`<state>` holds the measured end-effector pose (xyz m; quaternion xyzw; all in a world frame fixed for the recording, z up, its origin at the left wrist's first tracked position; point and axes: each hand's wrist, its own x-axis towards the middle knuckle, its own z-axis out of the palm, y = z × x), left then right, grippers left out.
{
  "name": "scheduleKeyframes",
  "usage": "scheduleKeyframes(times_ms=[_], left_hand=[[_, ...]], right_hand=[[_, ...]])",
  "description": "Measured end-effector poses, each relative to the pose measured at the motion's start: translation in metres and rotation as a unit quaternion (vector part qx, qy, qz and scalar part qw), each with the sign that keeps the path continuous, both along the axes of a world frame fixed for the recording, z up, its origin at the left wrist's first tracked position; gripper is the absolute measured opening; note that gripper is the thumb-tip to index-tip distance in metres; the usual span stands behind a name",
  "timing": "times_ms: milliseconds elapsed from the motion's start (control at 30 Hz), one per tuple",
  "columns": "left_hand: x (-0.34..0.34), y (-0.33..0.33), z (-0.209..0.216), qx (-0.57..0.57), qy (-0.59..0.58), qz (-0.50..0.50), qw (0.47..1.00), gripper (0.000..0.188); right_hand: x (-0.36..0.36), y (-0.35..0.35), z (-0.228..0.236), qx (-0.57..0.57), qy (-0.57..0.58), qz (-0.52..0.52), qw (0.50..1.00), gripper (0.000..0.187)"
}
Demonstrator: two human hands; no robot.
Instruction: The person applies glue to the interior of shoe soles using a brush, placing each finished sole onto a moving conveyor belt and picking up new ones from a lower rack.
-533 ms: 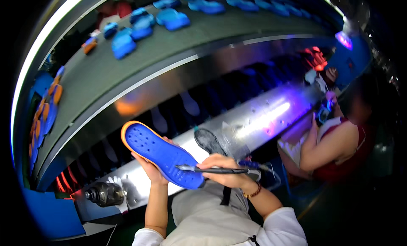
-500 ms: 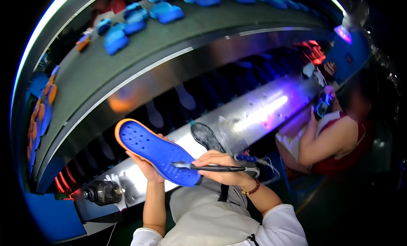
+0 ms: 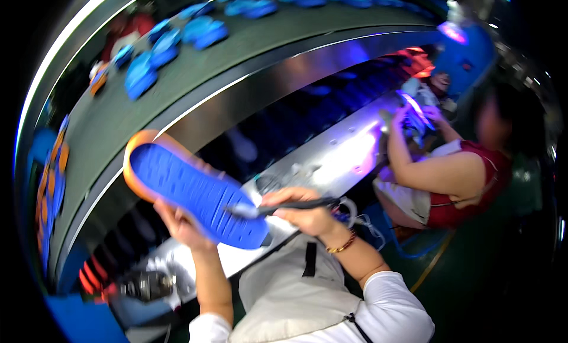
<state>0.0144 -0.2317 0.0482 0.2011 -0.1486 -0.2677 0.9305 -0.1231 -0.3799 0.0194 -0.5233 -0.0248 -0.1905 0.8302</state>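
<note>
My left hand (image 3: 184, 226) is closed on the edge of a blue and orange shoe insole (image 3: 198, 192), with fingertips showing past its far side. The insole is tilted, and its face is crossed by grooves, with an orange heel rim at the upper left. In my right hand (image 3: 307, 213) sits a slim black pen-shaped tool (image 3: 302, 203), gripped between thumb and fingers. Its grey tip lies over the lower part of the insole; blur hides whether they touch. A pale cord hangs near the tool's rear end.
Beyond the insole runs a metal ledge (image 3: 290, 171) in front of a dark rack. Blue insoles (image 3: 204, 32) lie on a green conveyor belt (image 3: 248, 50) farther back. A dark glass bottle (image 3: 145, 285) stands at lower left. At right a co-worker (image 3: 455, 165) sits handling something under purple light.
The insole has been turned over from a face with round holes to a grooved one, and raised slightly to the left. The tool has followed it. The view has shifted a little.
</note>
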Motion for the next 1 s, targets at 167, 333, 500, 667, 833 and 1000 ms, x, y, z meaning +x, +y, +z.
scheduleKeyframes(times_ms=[167, 333, 500, 667, 833, 1000], left_hand=[[-0.035, -0.013, -0.005, -0.021, -0.107, -0.034, 0.993, 0.076], [-0.016, 0.002, -0.005, 0.001, -0.057, -0.054, 0.997, 0.071], [-0.007, 0.002, -0.019, -0.057, 0.023, -0.072, 0.996, 0.06], [0.0, 0.001, -0.017, -0.063, 0.021, -0.11, 0.992, 0.059], [0.007, 0.003, -0.017, -0.071, 0.033, -0.133, 0.988, 0.057], [0.015, 0.005, -0.015, -0.1, 0.056, -0.201, 0.973, 0.055]], right_hand=[[0.0, 0.026, 0.015, -0.021, -0.051, -0.111, 0.992, 0.02], [-0.009, 0.046, 0.028, -0.36, -0.074, -0.15, 0.918, 0.025], [-0.002, 0.026, 0.023, -0.313, -0.06, -0.161, 0.934, 0.022], [-0.003, 0.022, 0.039, -0.331, -0.112, -0.024, 0.937, 0.021], [0.006, 0.008, 0.043, -0.431, -0.101, 0.02, 0.896, 0.02], [0.006, 0.01, 0.043, -0.47, -0.125, -0.026, 0.874, 0.019]])
